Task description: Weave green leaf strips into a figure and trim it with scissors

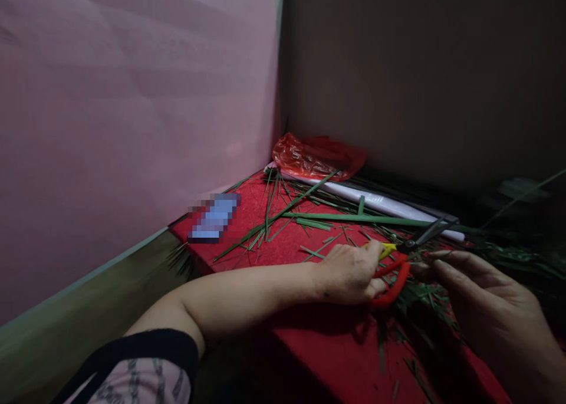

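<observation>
My left hand (351, 273) is closed on the yellow and red handles of a pair of scissors (393, 283). The dark blades point up and to the right, a little apart, over the strewn leaves. To the right of the handles, my right hand (480, 286) has its thumb and fingers pinched together on a thin plant piece (420, 256), which is small and dim. Cut green bits lie beneath both hands on the red tabletop (283, 248).
A long green leaf (380, 218) lies beside a white roll (375, 197). Behind them is a crumpled red plastic bag (318, 155). A blurred phone-like object (215, 216) lies at the left edge. Pink (145, 115) and dark walls stand behind.
</observation>
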A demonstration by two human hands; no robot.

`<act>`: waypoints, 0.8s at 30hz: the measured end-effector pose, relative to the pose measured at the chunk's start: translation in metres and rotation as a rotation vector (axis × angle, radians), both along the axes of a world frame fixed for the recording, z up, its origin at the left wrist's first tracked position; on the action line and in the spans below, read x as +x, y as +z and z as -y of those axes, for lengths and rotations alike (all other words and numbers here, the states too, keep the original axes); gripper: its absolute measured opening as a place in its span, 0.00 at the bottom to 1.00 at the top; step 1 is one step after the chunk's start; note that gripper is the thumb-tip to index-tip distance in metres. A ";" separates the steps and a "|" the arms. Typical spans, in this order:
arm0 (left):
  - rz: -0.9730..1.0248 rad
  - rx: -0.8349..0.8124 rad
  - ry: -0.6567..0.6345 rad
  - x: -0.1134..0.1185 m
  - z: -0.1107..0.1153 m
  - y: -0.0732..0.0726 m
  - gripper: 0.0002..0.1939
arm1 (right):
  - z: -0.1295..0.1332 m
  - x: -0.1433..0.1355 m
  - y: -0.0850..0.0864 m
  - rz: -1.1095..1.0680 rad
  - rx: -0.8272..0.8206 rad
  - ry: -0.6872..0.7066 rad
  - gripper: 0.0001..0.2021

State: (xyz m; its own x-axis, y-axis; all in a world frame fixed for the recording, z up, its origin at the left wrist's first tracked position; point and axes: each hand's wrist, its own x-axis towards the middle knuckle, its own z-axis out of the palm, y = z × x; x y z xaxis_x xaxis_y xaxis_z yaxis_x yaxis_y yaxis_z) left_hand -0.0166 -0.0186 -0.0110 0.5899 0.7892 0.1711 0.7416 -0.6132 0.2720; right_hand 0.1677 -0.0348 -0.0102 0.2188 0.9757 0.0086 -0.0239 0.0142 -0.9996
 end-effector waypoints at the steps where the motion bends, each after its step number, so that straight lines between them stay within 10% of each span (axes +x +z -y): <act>1: -0.004 0.011 -0.004 0.000 0.000 0.000 0.19 | 0.000 0.000 0.000 0.010 0.006 0.000 0.14; 24: -0.016 -0.023 0.015 -0.002 -0.001 0.002 0.10 | -0.006 -0.001 -0.002 -0.106 0.180 0.146 0.05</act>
